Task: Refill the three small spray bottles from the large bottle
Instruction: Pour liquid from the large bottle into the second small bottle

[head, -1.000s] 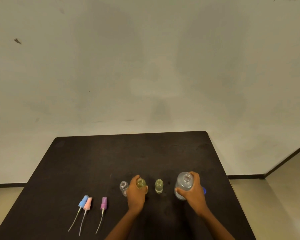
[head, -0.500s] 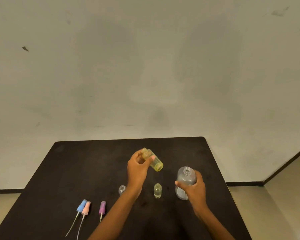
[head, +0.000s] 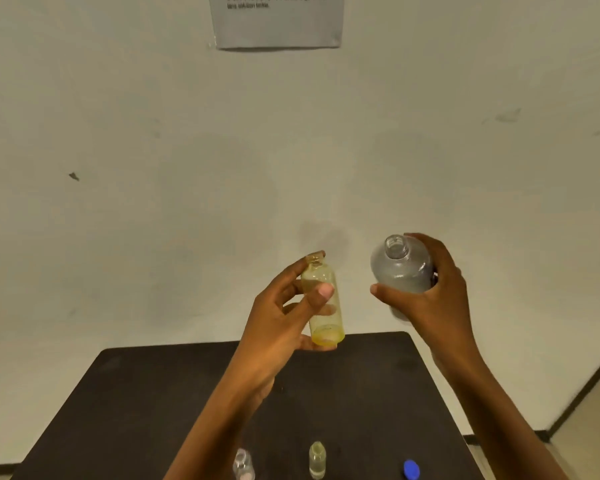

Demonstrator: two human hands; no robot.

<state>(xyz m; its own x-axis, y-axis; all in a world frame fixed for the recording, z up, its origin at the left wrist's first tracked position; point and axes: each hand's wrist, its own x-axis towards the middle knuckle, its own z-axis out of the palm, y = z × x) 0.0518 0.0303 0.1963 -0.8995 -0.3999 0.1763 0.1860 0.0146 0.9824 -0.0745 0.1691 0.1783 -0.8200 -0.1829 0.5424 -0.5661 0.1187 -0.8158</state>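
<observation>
Head view is showing you raising both bottles high above the dark matte worktop [head: 153, 393], where half a second ago the large bottle [head: 399, 268] was standing. Your left hand [head: 278, 327] is curling thumb and fingers round the yellow-tinted small bottle [head: 326, 320], a clear cylinder held roughly upright. Your right hand [head: 437, 299] is wrapping the rounded, cloudy large bottle, with its threaded neck uncapped. The two bottles are staying apart. Below, a clear small bottle [head: 244, 467], a pale small bottle [head: 317, 460] and a blue cap [head: 411, 469] are resting on the worktop.

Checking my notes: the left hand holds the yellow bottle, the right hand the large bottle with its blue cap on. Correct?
No: in the head view the large bottle is uncapped; the blue cap lies on the table. The rest is right.
</observation>
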